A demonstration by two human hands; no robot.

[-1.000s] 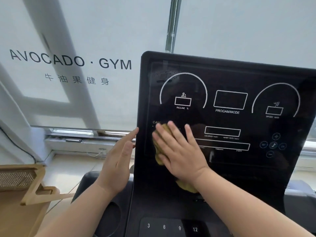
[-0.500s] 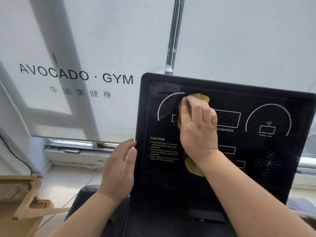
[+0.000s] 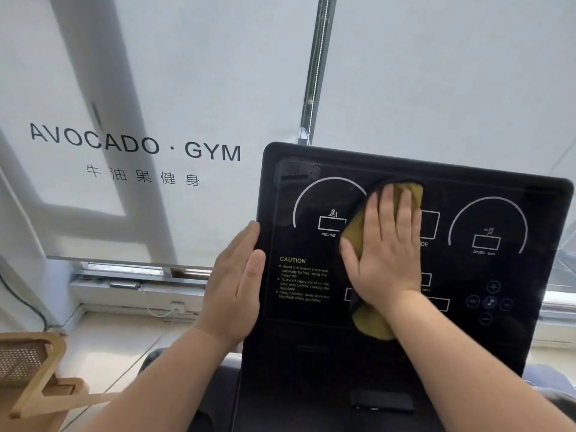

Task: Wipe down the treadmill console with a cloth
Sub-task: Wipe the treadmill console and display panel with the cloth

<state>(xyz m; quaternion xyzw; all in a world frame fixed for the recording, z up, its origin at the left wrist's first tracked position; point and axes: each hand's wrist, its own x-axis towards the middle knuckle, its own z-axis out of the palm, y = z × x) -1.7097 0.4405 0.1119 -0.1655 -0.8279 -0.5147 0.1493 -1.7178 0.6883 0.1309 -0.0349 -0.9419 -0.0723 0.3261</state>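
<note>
Mid-wipe: right hand (image 3: 385, 251) flat, pressing cloth (image 3: 352, 232) on console (image 3: 311, 338); left hand (image 3: 237, 285) flat, bracing 9 o'clock edge. Next, probably: sweep toward 3 o'clock.

We see a white roller blind (image 3: 162, 67) with the lettering AVOCADO · GYM (image 3: 134, 145). A bead chain (image 3: 315, 76) hangs beside it. Below are a window sill (image 3: 124, 291) and a wooden stand (image 3: 34, 378).
</note>
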